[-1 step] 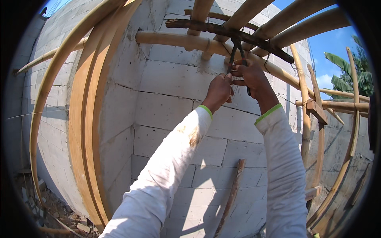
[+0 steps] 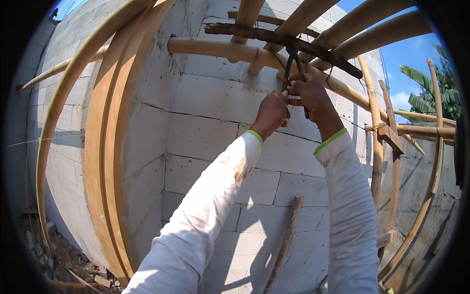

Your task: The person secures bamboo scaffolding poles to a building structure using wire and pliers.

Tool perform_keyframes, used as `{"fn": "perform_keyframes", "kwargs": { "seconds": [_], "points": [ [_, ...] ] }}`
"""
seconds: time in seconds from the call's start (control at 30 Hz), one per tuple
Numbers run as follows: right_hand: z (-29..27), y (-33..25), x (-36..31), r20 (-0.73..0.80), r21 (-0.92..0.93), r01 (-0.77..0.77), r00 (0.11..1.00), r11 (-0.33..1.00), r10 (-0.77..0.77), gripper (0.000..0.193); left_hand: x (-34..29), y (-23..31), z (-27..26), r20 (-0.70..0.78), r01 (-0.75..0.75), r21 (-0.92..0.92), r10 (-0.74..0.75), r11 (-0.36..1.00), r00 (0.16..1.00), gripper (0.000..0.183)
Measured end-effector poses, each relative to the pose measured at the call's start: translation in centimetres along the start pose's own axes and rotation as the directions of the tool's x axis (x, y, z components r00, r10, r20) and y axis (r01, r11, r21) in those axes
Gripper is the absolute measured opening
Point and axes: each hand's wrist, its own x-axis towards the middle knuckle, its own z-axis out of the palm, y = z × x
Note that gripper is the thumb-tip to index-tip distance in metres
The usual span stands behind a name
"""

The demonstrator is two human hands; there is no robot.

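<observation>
Both of my arms reach up to a pair of dark pincers point(image 2: 298, 62). Their jaws are up against a dark weathered stick point(image 2: 264, 34) lying across the bamboo poles. My left hand point(image 2: 269, 113) is closed round the lower end of the left handle. Around the right handle, my right hand point(image 2: 314, 96) is closed, its fingertips reaching toward the left one; that handle's tip sticks out below the hand. Thin wire strands hang beneath my hands. What the jaws grip is too small to tell. A thick horizontal bamboo pole point(image 2: 210, 47) runs just behind the pincers.
A pale block wall point(image 2: 210, 137) fills the background. Tall timber boards point(image 2: 110, 147) and a bent bamboo pole point(image 2: 51, 127) stand at left. More bamboo uprights point(image 2: 374, 142) rise at right. A stick point(image 2: 285, 240) leans against the wall below. Rubble point(image 2: 100, 280) lies at lower left.
</observation>
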Motion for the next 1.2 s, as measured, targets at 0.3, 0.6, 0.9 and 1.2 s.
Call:
{"fn": "perform_keyframes", "kwargs": {
  "seconds": [0.3, 0.6, 0.9, 1.2],
  "points": [
    [-0.4, 0.4, 0.2, 0.125, 0.271, -0.096, 0.990, 0.958, 0.064, 0.022, -0.4, 0.0, 0.1, -0.043, -0.105, 0.197, 0.116, 0.975, 0.992, 0.038],
    [-1.8, 2.0, 0.8, 0.299, 0.486, -0.156, 0.954, 0.860, 0.004, 0.026, 0.8, -0.4, -0.2, -0.137, -0.032, 0.568, 0.132, 0.822, 0.982, 0.048],
    [-0.6, 1.8, 0.7, 0.427, 0.478, -0.205, 0.904, 0.854, -0.021, 0.030, 7.3, 3.6, -2.2, -0.039, -0.158, 0.100, 0.163, 0.982, 0.986, 0.057],
    [-0.9, 2.1, 0.6, 0.372, 0.391, -0.173, 0.928, 0.904, 0.017, 0.027, 7.8, 3.3, -0.8, 0.009, -0.138, 0.076, 0.138, 0.988, 0.990, 0.046]
  ]
}}
